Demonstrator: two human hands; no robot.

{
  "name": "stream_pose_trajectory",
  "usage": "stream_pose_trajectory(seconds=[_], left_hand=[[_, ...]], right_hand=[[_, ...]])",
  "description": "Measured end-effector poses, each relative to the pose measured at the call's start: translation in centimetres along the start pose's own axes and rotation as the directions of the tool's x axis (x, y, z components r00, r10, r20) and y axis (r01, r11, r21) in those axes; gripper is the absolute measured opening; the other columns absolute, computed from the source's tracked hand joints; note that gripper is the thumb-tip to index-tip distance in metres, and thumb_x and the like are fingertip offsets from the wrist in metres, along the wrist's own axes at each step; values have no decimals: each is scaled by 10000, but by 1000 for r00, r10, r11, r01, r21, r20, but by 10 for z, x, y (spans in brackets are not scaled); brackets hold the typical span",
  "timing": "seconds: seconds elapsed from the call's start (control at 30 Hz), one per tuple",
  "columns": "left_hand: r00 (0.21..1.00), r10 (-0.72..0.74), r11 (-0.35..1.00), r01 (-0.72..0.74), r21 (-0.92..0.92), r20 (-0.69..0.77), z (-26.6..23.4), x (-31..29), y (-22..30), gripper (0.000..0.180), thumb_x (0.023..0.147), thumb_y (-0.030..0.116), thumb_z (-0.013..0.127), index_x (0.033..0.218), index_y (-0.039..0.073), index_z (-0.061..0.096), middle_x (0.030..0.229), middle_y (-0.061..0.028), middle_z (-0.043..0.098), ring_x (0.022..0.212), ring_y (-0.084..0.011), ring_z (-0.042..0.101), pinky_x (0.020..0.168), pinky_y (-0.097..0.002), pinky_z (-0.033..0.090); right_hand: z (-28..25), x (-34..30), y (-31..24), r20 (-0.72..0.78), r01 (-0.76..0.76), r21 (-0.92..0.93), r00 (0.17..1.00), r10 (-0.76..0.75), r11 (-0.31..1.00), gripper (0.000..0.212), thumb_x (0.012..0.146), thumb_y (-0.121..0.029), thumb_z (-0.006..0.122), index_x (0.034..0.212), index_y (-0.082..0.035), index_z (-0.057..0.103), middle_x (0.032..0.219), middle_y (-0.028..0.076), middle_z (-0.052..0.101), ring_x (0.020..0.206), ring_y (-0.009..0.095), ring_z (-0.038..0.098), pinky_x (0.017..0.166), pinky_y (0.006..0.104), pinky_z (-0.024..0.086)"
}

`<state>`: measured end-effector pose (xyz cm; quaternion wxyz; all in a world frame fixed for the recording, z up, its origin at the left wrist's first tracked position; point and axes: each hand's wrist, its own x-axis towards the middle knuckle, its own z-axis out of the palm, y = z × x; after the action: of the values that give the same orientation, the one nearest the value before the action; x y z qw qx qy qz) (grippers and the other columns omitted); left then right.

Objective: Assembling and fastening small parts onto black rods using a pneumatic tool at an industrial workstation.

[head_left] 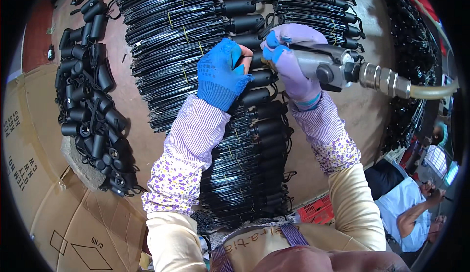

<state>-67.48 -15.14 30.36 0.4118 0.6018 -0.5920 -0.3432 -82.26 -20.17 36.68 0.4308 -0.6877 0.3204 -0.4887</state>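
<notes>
Rows of folded umbrella frames (171,51) lie side by side, thin black ribs to the left and black handles (240,7) to the right. My left hand (223,71), in a blue knit glove with a bare fingertip showing, is closed over the frames beside the handles. Its fingers are curled together, and what they pinch is hidden. My right hand (293,66), in a pale purple glove with blue fingertips, is wrapped round a metal air tool (320,66). The tool's front end points left toward my left hand; its tip is hidden behind the fingers.
A yellowish hose (433,91) runs from the tool's fittings to the right. Loose black handles (93,100) are piled at the left, beside cardboard (29,139). A second row of frames (308,7) lies at the far side. Another person (406,208) is at the lower right.
</notes>
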Motion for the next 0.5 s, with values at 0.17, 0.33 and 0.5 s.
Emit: stream_pose_trajectory(seconds=[0.17,0.33,0.5], left_hand=[[999,-4,1000,4,5,45,-6,-2,-6,117,716,6,678,811,73,667,787,-34,628,627,-177,568,601,-289,467],[988,21,999,-16,-40,153,-5,-10,-6,126,694,-9,681,752,71,604,796,-31,636,627,-183,566,602,-298,464],[966,187,980,-196,34,177,0,-17,-9,203,659,-10,692,707,80,517,830,-18,642,641,-190,566,606,-301,459]], right_hand=[[4,-8,-13,-108,-99,346,984,145,933,104,778,75,544,835,-5,578,754,84,577,654,166,542,612,263,469],[4,-24,-6,-199,-27,442,972,127,896,159,779,78,526,897,-25,550,778,71,533,687,164,503,649,273,447],[1,-44,19,22,-178,582,979,204,793,159,782,74,517,889,-42,530,769,50,505,687,150,456,653,278,413]])
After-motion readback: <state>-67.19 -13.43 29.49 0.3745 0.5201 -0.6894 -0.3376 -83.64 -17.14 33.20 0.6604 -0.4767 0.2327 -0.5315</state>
